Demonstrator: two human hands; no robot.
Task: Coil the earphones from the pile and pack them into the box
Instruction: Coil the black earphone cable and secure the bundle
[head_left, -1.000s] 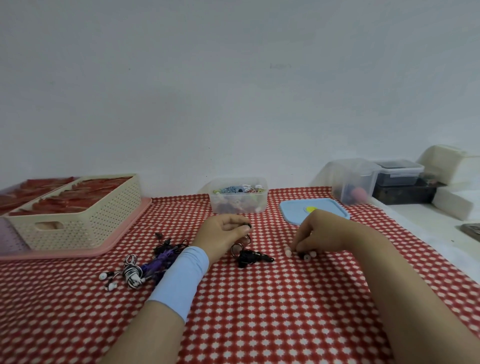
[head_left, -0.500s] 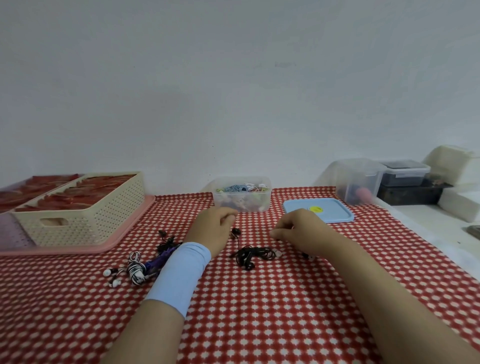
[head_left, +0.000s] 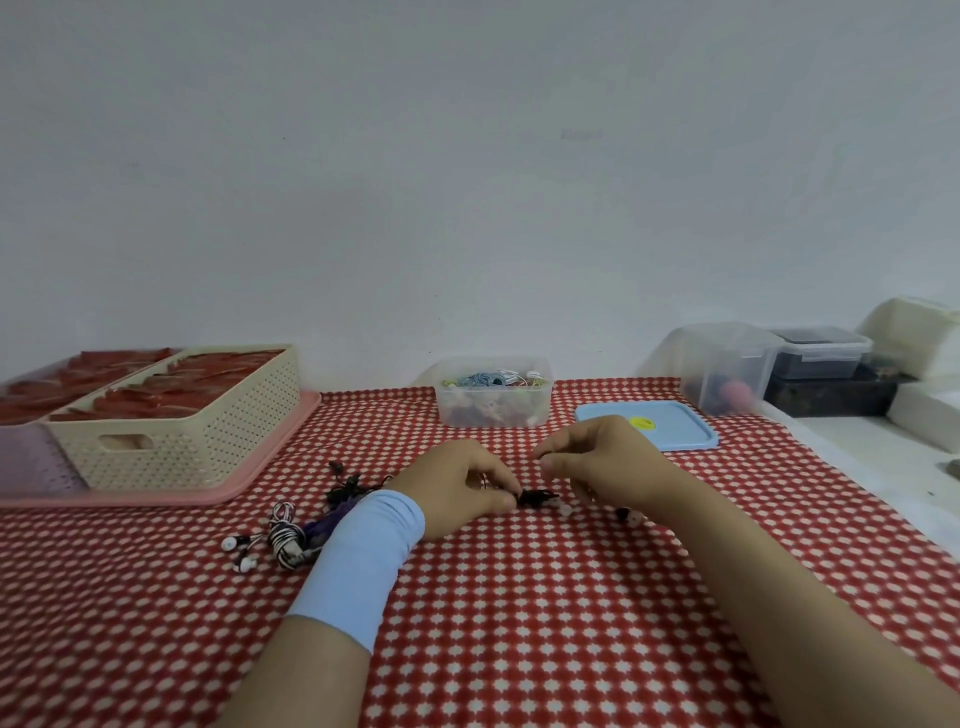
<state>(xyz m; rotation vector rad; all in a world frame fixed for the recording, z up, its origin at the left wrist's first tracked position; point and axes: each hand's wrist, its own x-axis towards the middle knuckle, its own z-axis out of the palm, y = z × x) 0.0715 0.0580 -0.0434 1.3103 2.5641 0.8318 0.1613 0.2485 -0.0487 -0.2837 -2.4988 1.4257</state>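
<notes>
Soft even light, faint shadows, no glare, slight overall blur, wide-angle bending at the edges

1. The left hand (head_left: 462, 486) has dropped to the cloth (head_left: 519, 623) and slid right. Its fingertips now pinch the black earphones (head_left: 535, 499), which it held loosely from above half a second back.
2. The earphones have drawn in from a loose loop to a tight little bundle (right against those fingertips).
3. The right hand (head_left: 608, 465) has left the buds (head_left: 566, 511) it fingered a second ago and hangs lifted, fingers curled.
</notes>
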